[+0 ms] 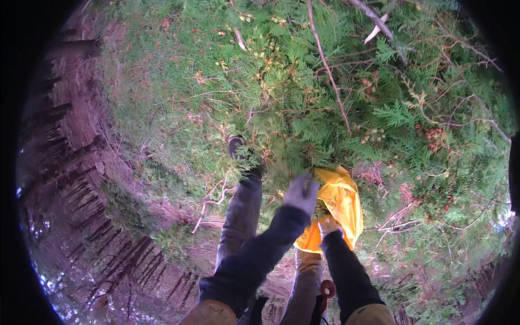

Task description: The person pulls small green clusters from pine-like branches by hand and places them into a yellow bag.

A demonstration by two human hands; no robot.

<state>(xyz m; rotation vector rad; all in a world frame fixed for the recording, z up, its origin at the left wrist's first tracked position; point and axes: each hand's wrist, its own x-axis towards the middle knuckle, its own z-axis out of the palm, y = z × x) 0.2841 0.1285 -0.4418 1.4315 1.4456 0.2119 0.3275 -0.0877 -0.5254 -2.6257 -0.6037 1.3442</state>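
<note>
Thick conifer foliage point(398, 114), flat scaly sprays, fills upper R & ctr, w/ clusters of brown cones point(436, 138) off to the R. 1 long bare reddish stem point(327, 67) slants down thru it from top edge, ending above the bag; 1 thicker grey branch point(374, 16) runs in at upper R, w/ a pale wood sliver point(376, 30) beside it. Greenery crowds right up to the bag's top edge & partly covers the dark shoe point(236, 145) at ctr. Forked dead twig point(211, 203) lies L of the L trouser leg point(238, 214); thin dry twigs point(398, 222) spread R of the bag. Tree trunks point(116, 230) stand in rows far L, bent by the lens. Yellow plastic bag point(349, 208), crumpled, dark printing, sits just R of ctr, in front of the R trouser leg point(306, 271). L arm reaches up & R from lower edge, dark sleeve point(265, 246); L hand point(301, 196) is at the bag's L side, motion-blurred, so can't tell if its grip is open or closed. R arm comes up & slightly L, R hand point(329, 225) low on the bag, fingers bent, grip closed on the yellow plastic. Small red round piece point(327, 288) hangs near R forearm.
</note>
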